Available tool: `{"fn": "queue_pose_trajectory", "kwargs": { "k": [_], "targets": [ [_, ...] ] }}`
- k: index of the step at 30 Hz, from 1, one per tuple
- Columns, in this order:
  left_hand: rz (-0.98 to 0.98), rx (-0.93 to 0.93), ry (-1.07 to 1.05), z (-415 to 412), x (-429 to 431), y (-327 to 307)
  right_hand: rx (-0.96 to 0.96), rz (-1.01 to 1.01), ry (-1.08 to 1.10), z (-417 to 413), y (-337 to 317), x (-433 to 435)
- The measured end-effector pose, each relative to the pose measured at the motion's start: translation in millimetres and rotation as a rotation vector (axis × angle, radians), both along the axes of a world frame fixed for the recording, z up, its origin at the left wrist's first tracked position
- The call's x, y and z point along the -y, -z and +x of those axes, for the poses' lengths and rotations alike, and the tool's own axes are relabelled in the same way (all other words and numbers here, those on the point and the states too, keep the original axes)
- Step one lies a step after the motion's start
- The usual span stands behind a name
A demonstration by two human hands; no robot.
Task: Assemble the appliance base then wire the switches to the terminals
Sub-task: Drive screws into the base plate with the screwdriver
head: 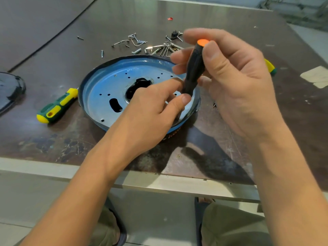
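Orange-capped screwdriver [194, 68] above base [99, 86] with illegible lettering [171, 135]

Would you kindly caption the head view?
Right hand grips a black screwdriver; left hand pinches it over the blue base.

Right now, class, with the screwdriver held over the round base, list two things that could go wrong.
1. The left hand pinches the lower end of the black screwdriver that the right hand holds; a slip may jab a finger.
2. The loose screws lie behind the base; a nudge could lose some.
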State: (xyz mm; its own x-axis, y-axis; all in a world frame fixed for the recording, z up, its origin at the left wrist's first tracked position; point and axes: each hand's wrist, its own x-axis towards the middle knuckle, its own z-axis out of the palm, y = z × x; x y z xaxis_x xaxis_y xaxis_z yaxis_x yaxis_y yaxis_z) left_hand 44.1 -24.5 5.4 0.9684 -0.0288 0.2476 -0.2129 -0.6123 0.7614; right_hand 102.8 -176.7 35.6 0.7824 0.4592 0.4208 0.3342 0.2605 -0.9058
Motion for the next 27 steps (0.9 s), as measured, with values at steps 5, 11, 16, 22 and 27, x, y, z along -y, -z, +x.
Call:
{"fn": "queue_pose_trajectory", "kwargs": {
  "k": [5, 11, 16, 22, 27],
  "targets": [
    [-0.003, -0.014, 0.011, 0.0, -0.3, -1.2, -0.017, -0.014, 0.008, 0.9, 0.8, -2.5],
    [-0.019, -0.017, -0.017, -0.1, 2.4, -2.3, 0.077, -0.039, 0.123, 1.2, -0.5, -5.7],
    [0.01, 0.0, -0.012, 0.3, 2.5, -1.5, 0.13, -0.069, 0.16, 2.4, 0.9, -5.6],
    [-0.011, -0.01, -0.016, 1.0, 2.0, 0.6, 0.037, 0.007, -0.016, 3.8, 4.9, -0.3],
    [0.014, 0.008, -0.004, 0.5, 1.8, -0.6, 0.099, -0.022, 0.128, 4.6, 5.5, -7.3]
  ]
}}
